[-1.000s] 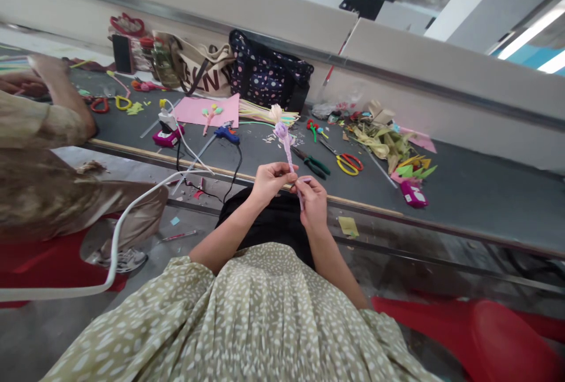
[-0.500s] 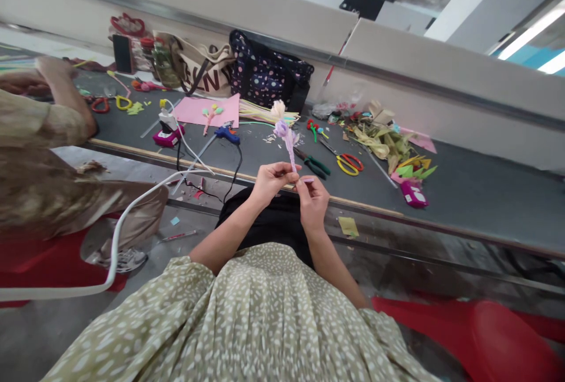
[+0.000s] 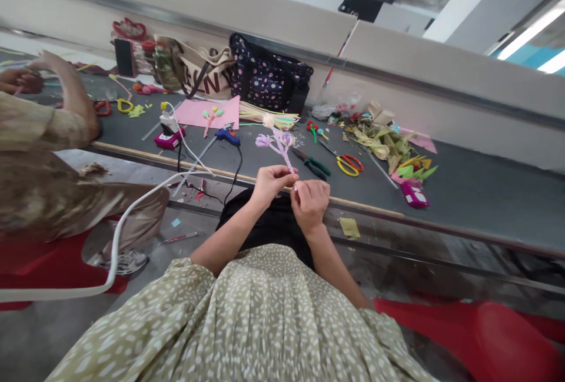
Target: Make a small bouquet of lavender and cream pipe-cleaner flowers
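A craft flower stem point(image 3: 285, 153), lilac and branching, with purple and cream blooms on top, stands upright between my hands over the table's front edge. My left hand point(image 3: 274, 185) pinches its lower stalk between thumb and fingertips. Just below and to the right, my right hand point(image 3: 310, 201) has its fingers curled closed at the stalk's bottom end, where a bit of lilac shows at the thumb. Behind the flower lie green-handled pliers point(image 3: 314, 164) and scissors point(image 3: 349, 163) with red and yellow handles.
A blue glue gun point(image 3: 228, 135), a pink sheet point(image 3: 189, 112), a power strip point(image 3: 169, 137) and two bags point(image 3: 269, 73) lie to the left. Dried leaves point(image 3: 375, 140) are heaped right. A white cable point(image 3: 128, 211) crosses before the table. A co-worker's arm point(image 3: 73, 87) rests far left.
The flower has turned in my hands, so its purple blooms now spread apart to left and right. My right hand has rolled over, knuckles up, with its fingers curled in more.
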Motion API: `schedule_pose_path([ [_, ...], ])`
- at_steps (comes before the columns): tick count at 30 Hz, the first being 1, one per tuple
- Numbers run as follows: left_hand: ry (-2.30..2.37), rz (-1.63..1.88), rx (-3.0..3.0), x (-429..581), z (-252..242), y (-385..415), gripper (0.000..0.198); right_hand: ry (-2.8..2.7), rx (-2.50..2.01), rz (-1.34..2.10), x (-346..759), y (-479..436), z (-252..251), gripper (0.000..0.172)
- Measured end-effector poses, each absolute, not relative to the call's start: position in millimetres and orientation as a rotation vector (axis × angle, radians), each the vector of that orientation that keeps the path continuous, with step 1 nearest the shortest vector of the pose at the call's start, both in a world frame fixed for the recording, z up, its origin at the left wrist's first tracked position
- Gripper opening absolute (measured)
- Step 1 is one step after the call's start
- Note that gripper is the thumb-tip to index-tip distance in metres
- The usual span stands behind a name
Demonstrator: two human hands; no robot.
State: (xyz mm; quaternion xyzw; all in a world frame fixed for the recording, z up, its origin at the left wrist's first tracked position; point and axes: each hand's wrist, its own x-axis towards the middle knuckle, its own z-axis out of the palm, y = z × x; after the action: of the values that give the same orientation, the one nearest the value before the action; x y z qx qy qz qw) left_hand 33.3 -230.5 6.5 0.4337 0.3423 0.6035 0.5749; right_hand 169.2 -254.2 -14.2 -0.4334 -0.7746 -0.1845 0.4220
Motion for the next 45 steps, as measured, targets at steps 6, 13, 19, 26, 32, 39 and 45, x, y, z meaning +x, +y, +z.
schedule_pose_path([
  [6,0.819,1.432,1.038,33,5,-228,0.03,-1.906,-1.071,-0.426,167,-254,-16,0.012],
  [13,0.796,1.449,1.089,31,5,-229,0.026,-1.639,-1.11,0.1,161,-256,-14,0.013],
  [19,0.775,1.433,1.091,30,6,-229,0.028,-1.272,-0.975,0.834,156,-255,-9,0.014],
  [26,0.774,1.438,1.134,30,4,-230,0.028,-0.946,-0.899,1.388,157,-249,-8,0.014],
  [32,0.744,1.433,1.109,31,8,-232,0.027,-0.996,-0.88,1.273,155,-251,-7,0.015],
  [39,0.775,1.406,1.083,32,9,-232,0.032,-1.502,-1.076,0.353,158,-257,-10,0.014],
  [45,0.819,1.422,1.024,34,3,-228,0.031,-1.856,-1.068,-0.374,166,-254,-16,0.012],
])
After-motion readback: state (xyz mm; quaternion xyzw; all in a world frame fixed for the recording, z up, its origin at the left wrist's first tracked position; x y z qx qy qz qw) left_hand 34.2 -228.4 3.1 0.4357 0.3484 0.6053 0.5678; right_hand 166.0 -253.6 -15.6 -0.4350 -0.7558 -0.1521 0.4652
